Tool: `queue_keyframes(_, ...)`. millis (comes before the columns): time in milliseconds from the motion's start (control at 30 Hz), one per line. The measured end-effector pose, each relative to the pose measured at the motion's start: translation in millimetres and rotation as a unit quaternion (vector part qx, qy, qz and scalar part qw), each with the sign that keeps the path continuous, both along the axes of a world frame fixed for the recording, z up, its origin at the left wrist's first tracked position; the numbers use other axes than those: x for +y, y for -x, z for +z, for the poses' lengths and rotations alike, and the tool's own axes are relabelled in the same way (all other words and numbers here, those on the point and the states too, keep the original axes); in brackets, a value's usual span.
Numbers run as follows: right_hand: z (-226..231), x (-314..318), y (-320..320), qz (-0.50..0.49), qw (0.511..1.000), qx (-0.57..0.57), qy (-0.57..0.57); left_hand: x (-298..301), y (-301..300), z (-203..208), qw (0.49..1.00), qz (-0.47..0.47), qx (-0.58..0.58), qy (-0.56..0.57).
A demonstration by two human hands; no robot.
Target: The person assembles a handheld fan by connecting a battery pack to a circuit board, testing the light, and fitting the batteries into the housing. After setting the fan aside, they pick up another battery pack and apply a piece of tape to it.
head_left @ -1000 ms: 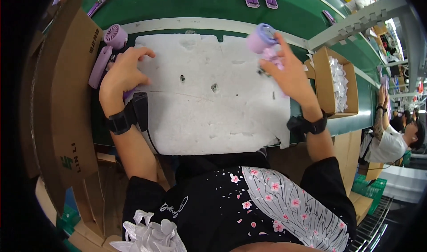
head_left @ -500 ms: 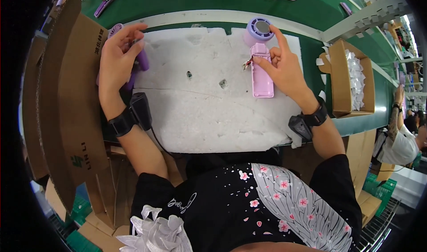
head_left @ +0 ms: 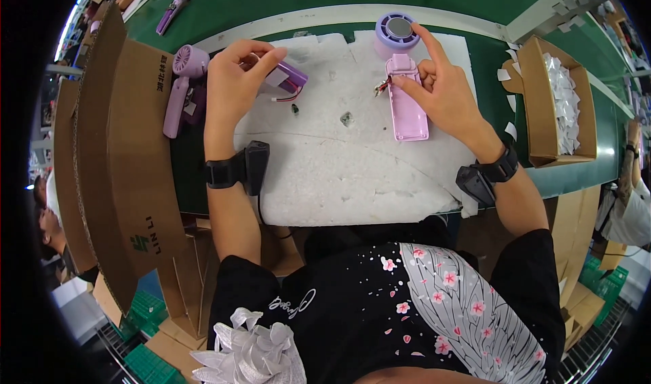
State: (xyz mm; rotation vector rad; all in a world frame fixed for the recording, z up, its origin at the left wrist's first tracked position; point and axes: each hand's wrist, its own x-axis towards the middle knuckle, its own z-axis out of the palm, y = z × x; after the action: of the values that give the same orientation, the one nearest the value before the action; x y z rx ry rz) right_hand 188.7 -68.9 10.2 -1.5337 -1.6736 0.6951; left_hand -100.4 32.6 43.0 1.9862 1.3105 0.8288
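Note:
My left hand (head_left: 237, 79) is closed on a purple cylindrical battery (head_left: 293, 77) with a white patch and thin red and black leads, held above the white foam board's left part. On the board's right side lies a handheld fan, its lilac round head (head_left: 397, 35) pointing away from me and its pink handle shell (head_left: 409, 116) open and hollow. My right hand (head_left: 444, 96) grips this fan, forefinger on the head's rim and thumb at the small wires (head_left: 383, 86) sticking out by the handle's top.
A white foam board (head_left: 339, 174) covers the bench in front of me. Another pink-purple fan (head_left: 190, 62) stands at its left, beside a tall cardboard box (head_left: 135, 147). At right is an open carton (head_left: 532, 119) of white pieces. More fan parts (head_left: 178, 4) lie beyond the pale rail.
My left hand has moved right from beside the left fan and brought the battery over the foam board. My right hand keeps its hold on the open fan. The whole view has shifted slightly.

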Motion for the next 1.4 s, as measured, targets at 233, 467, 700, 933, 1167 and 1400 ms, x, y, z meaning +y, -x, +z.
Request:
queue_keyframes(233, 2.4, -2.9, 4.3, 0.011, 1.000, 0.006, -0.007, 6.0, 3.4, 0.6, 0.971, 0.099, -0.195, 0.097)
queue_keyframes(467, -0.2, -5.1, 8.4, -0.004, 0.999, 0.011, -0.029, -9.9, -13.7, -0.7, 0.900, -0.083, -0.366, 0.222)
queue_keyframes(700, 4.5, -13.1, 13.9, 0.019, 0.995, 0.055, -0.081, -39.3, -48.2, -2.4, 0.843, -0.172, -0.385, 0.335)
queue_keyframes(933, 7.6, -11.3, 10.1, 0.087, 0.961, 0.029, -0.259, -43.4, -54.1, -8.4, 0.817, -0.199, -0.377, 0.387)
queue_keyframes(1167, 11.4, -12.4, 11.0, 0.094, 0.949, 0.017, -0.301, -42.8, -54.7, -8.0, 0.811, -0.195, -0.395, 0.385)
queue_keyframes(1400, 5.0, -13.0, 9.1, 0.092, 0.957, 0.074, -0.265, -45.0, -57.0, -11.6, 0.803, -0.190, -0.406, 0.393)
